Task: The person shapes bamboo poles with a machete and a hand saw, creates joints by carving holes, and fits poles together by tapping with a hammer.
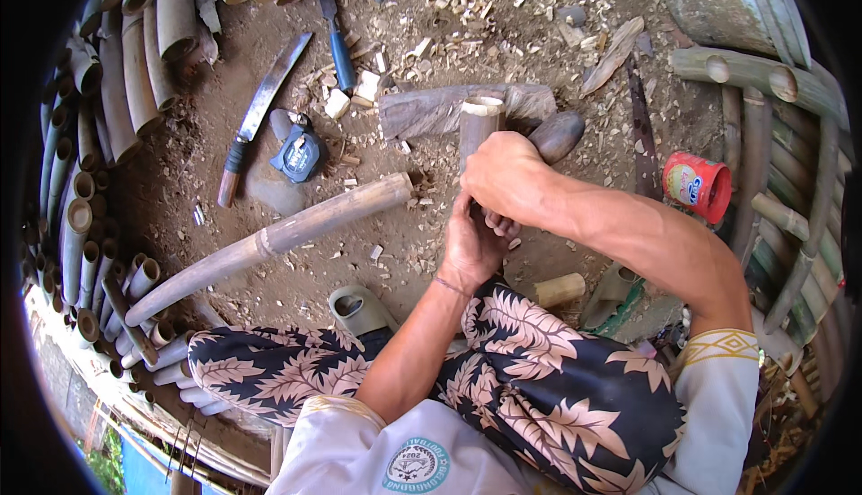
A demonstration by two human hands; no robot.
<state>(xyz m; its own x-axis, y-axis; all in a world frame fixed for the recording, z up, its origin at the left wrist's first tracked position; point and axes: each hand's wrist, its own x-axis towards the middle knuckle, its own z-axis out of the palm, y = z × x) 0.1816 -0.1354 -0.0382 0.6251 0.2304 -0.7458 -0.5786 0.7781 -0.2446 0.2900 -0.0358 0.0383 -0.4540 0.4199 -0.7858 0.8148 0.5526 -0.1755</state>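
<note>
Before me a short bamboo piece [480, 127] points away, its far end showing a pale, trimmed rim. My right hand [505, 173] is closed over its near part, with the back of the hand up. Just below, my left hand [476, 245] is closed around the piece's near end, its fingers curled and partly covered by the right hand. The hands hide that end of the bamboo. Past it lies a rough wooden block [413, 113], with a dark rounded stone [557, 136] at its right. A long bamboo pole [278, 236] rests left of my hands.
Leftward lie a machete [269, 100], a blue-handled chisel [339, 50] and a blue tape measure [300, 154]. Bamboo tubes [117, 91] are stacked along the left. A red can [698, 186], bamboo frame [763, 73] and large metal container [732, 1] stand right. Wood chips litter the dirt.
</note>
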